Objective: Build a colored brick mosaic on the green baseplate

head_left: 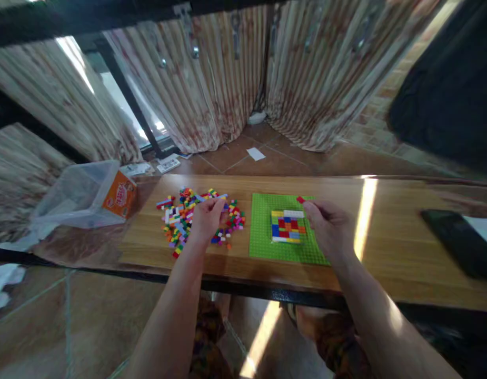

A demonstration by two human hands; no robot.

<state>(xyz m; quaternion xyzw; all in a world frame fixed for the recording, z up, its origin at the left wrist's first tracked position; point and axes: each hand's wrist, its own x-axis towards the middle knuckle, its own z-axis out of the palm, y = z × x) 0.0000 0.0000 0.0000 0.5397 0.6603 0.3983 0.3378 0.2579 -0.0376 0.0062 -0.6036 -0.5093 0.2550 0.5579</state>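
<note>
A pile of small toy bricks (176,217) in many colours lies spread on the left part of the wooden table. Over its right side is my left hand (206,220), thumb and fingers pinched together; whether a brick is between the fingertips I cannot make out. My right hand (326,223) pinches a small red toy brick (300,200) above the right side of a green baseplate (262,252). On the middle of that plate sits a low block of bricks (286,226) in yellow, white, red, blue and orange. The right hand is just beside this block.
A clear plastic bin (85,184) with an orange label stands left of the table (227,184). A black phone-like slab (458,237) and a white sheet (482,229) lie at the right. Curtains (211,89) hang behind, and a dark object (448,84) fills the upper right.
</note>
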